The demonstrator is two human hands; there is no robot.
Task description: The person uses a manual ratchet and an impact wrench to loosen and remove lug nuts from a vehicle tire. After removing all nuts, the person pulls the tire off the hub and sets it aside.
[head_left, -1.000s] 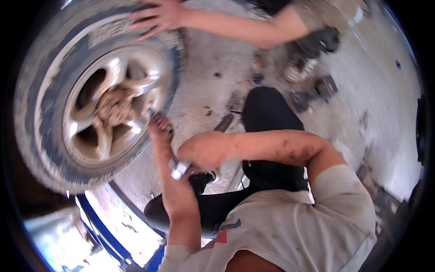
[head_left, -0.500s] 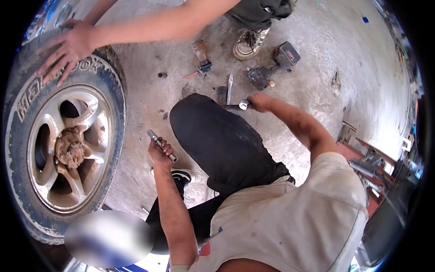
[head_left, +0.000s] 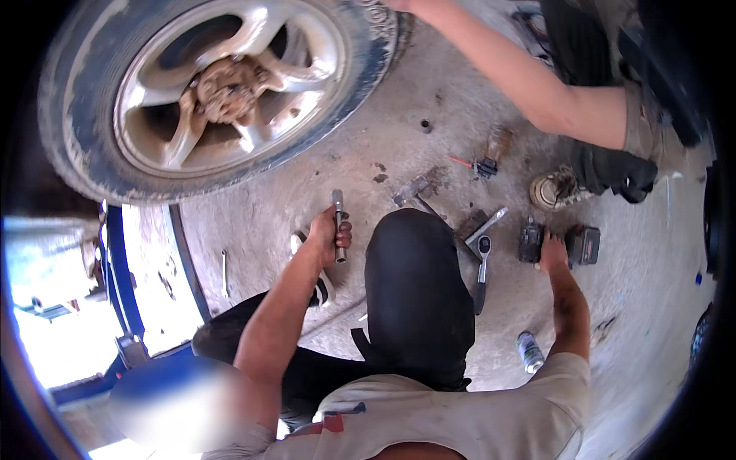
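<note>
My left hand [head_left: 330,236] is closed round a long metal socket [head_left: 339,201], which points up from the fist beside my bent knee. To the right, my right hand [head_left: 553,253] grips the handle of a dark cordless impact wrench [head_left: 530,239] lying on the floor. Its battery [head_left: 585,244] sticks out past my fingers. Between my knee and that hand lies a ratchet [head_left: 481,280] with a black handle. Close above it are a shiny metal tool [head_left: 491,222] and a dark block-like piece. A hammer [head_left: 412,190] rests just beyond my knee.
A mounted wheel [head_left: 230,165] fills the far left. Another person's arm [head_left: 529,92] reaches to its tyre; their shoe [head_left: 560,189] stands at right. A spray can [head_left: 529,353], a small socket [head_left: 425,125], a red-tipped tool [head_left: 484,165] and a spanner [head_left: 225,274] lie on the floor.
My right hand has let go of the ratchet, now lying on the floor, and taken hold of the impact wrench. My left hand keeps the socket. The view has turned and shifted.
</note>
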